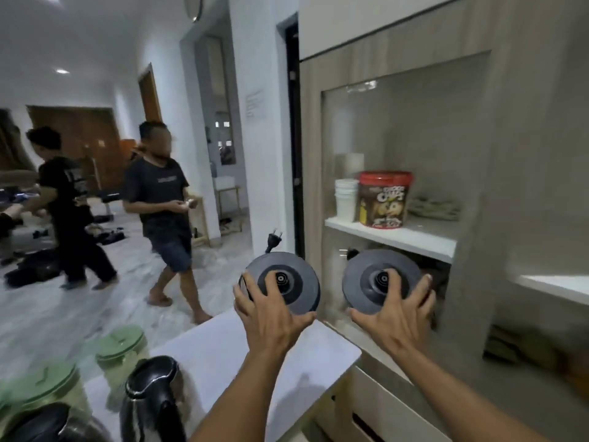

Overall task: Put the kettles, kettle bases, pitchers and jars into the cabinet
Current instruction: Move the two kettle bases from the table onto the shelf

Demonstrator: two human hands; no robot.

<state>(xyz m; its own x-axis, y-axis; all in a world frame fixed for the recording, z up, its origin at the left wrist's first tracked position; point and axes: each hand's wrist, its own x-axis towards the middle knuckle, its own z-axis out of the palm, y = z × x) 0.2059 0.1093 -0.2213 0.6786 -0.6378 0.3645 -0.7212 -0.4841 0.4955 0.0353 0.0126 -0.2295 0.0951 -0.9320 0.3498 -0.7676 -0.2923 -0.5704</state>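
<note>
My left hand (271, 317) grips a round grey kettle base (296, 282) held up on edge, its black plug (272, 240) sticking up behind it. A second grey kettle base (366, 279) is held the same way by my right hand (395, 320), right at the mouth of the cabinet's lower compartment (439, 275). On the white counter (223, 349) at lower left stand a black kettle (153, 400) and part of another black kettle (47, 425), beside two clear jars with green lids (122, 346) (41, 384).
The cabinet's white shelf (424, 239) carries stacked white cups (345, 199), a red-lidded cereal tub (384, 199) and folded cloths (435, 207). Two people (159, 199) (67, 205) walk across the tiled floor at left. Drawers (376, 409) sit below the counter edge.
</note>
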